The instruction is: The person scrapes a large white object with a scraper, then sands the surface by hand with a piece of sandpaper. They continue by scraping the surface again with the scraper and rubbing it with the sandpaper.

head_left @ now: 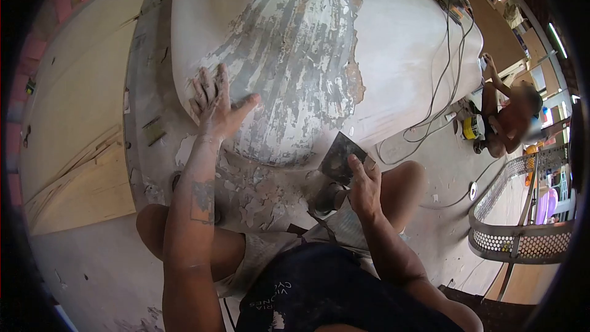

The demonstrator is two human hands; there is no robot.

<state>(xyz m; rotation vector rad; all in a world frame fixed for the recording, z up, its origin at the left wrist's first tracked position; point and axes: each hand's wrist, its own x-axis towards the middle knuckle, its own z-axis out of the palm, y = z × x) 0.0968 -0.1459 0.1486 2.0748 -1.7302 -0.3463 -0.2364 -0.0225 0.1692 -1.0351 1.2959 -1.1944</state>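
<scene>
A large rounded white form [393, 55] stands before me, its coating stripped in a wide grey, streaky patch [295, 55] with a ragged brownish edge. My left hand [216, 103] lies against the left side of this patch, fingers spread and dusted with white. In my right hand [365, 185] is a flat, dark, square scraper [342, 158], gripped by its near corner with the thumb on top. The scraper is close by the lower edge of the form. Peeled paint flakes [258, 200] litter the floor between my legs.
Cables [452, 55] hang over the form's right side. A person [513, 117] crouches at the right near a yellow-and-white bucket [473, 127]. A perforated metal band [510, 240] curves at the lower right. Plywood sheets [80, 104] lie along the left.
</scene>
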